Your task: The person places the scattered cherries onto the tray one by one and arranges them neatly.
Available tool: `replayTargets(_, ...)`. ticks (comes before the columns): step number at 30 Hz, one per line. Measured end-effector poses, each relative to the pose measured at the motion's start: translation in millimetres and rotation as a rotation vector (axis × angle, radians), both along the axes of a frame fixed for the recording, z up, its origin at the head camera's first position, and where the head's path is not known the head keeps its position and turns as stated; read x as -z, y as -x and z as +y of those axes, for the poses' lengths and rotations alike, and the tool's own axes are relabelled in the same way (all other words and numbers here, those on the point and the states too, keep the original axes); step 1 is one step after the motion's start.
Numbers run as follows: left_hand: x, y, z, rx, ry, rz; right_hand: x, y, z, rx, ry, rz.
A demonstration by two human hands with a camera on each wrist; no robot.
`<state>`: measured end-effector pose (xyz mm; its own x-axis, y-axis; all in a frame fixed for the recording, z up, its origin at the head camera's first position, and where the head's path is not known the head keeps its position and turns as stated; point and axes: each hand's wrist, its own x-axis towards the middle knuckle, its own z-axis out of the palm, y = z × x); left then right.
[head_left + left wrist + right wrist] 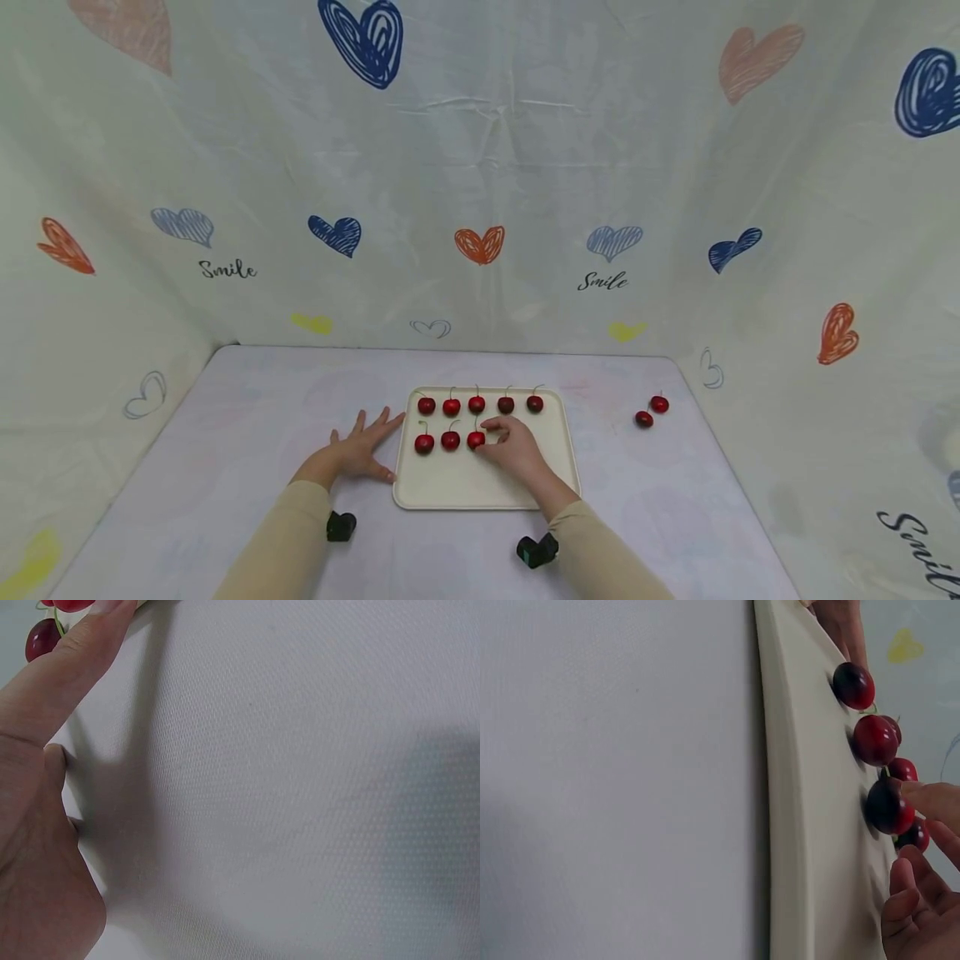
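A cream tray (487,495) holds two rows of red cherries with stems. Five lie along the far row, and three in the nearer one. At the right end of the nearer row, my right hand (517,454) touches a cherry (476,439) with a fingertip, while the other fingers stand apart from it. That cherry (889,806) rests close on the tray surface in the right wrist view. My left hand (362,450) lies spread at the tray's left side, its thumb and a fingertip right at the rim. Nothing is held in it.
Two more cherries, one dark red (643,419) and one behind it (659,404), lie on the white table (630,517) to the right. A hanging cloth (480,175) printed with hearts encloses the table at the back and sides. Black devices (537,551) sit at both wrists.
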<state>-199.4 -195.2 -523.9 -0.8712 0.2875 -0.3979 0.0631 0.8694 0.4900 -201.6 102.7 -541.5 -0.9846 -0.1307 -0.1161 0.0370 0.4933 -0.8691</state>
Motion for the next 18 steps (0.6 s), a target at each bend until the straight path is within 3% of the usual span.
replayTargets(14, -4.9, -1.0, 2, 0.002, 0.005, -0.003, -12.5, 8.9, 64, -0.128, -0.059, 0.001)
replayTargets(18, -5.6, -1.2, 3, 0.002, 0.006, -0.003, -12.7, 11.0, 85, -0.124, -0.063, -0.001)
